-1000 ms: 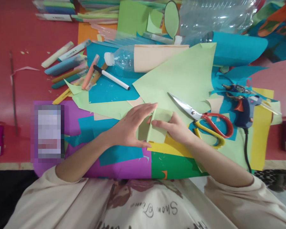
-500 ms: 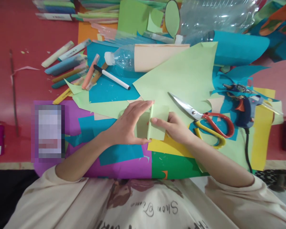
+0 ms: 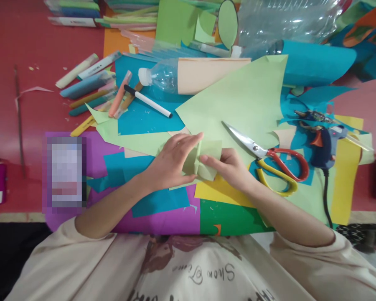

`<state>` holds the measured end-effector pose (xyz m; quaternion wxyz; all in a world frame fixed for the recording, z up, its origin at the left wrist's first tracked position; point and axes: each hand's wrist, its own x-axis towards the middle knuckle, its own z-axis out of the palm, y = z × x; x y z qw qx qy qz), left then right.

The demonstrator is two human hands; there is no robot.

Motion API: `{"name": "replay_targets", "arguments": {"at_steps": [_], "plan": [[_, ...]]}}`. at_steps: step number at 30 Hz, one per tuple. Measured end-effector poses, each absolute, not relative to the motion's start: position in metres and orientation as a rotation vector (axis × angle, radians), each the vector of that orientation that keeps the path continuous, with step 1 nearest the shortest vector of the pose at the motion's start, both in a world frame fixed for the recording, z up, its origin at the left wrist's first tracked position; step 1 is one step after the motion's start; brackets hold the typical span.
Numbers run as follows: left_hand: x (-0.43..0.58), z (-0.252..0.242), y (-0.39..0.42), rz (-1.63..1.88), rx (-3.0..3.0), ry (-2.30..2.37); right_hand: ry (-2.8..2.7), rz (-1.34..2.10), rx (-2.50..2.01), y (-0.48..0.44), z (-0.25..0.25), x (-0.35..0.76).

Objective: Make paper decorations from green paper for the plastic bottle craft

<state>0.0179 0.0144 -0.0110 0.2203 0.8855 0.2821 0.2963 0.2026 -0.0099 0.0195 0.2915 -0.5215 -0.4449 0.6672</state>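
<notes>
A small piece of light green paper (image 3: 212, 151) is between my hands, with a raised fold running down its middle. My left hand (image 3: 166, 164) grips it at the fold's two ends, fingertips at the far end and thumb at the near end. On the right part of the paper, the thumb of my right hand (image 3: 233, 168) presses down close to the fold, the other fingers curled underneath and mostly hidden. The near edge of the paper bends under this grip. Just right of my right hand lie scissors (image 3: 255, 148) with red and yellow handles, blades apart.
A large light green sheet (image 3: 235, 98) lies beyond my hands. Behind it rests a plastic bottle (image 3: 163, 76) wrapped in peach paper. A glue gun (image 3: 323, 146) with a cord is at right. Several markers (image 3: 84, 90) and a blurred-out phone-like rectangle (image 3: 66, 169) are at left.
The near end of the folded paper has bent and curled. My left thumb has shifted slightly up and left. The surrounding things have stayed in place.
</notes>
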Motion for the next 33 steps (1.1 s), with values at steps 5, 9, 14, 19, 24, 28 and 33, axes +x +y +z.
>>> {"name": "replay_targets", "arguments": {"at_steps": [5,9,14,19,24,28,33], "plan": [[0.020,-0.008,0.012,0.796,2.453,0.753,-1.201,1.739,-1.351,-0.011,0.020,0.202],[0.020,-0.006,0.009,0.721,2.433,0.795,-1.175,1.724,-1.362,-0.009,0.018,0.202],[0.020,-0.005,0.008,0.669,2.443,0.780,-1.203,1.760,-1.404,-0.011,0.018,0.200],[0.020,-0.005,0.010,0.602,2.417,0.745,-1.179,1.718,-1.465,-0.012,0.016,0.200],[0.020,-0.004,0.013,0.680,2.332,0.680,-1.053,1.634,-1.454,-0.011,0.012,0.200],[0.019,-0.003,0.013,0.847,2.055,0.979,-1.036,1.633,-1.448,-0.010,0.014,0.200],[0.016,0.006,0.017,0.826,1.787,1.122,-1.160,1.491,-1.369,-0.006,0.013,0.205]]}}
